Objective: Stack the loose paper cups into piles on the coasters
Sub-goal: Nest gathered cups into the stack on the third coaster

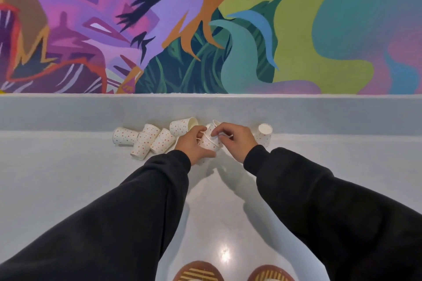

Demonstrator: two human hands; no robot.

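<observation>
Several white paper cups with coloured dots lie on their sides (146, 141) at the back of the pale counter (68, 178). My left hand (193, 145) grips a dotted cup (209, 142) from the left. My right hand (235, 141) pinches the rim of a second cup (211, 127) that sits slanted into the first one. One more cup (265, 133) stands upside down just right of my right hand. Two round brown coasters with striped tops (198, 272) (270, 275) lie at the near edge, partly cut off by the frame.
A low grey ledge (319, 112) runs along the back of the counter, under a colourful mural wall (228, 29). A cup (183, 126) lies against that ledge. My black sleeves (137, 212) cross the middle of the counter.
</observation>
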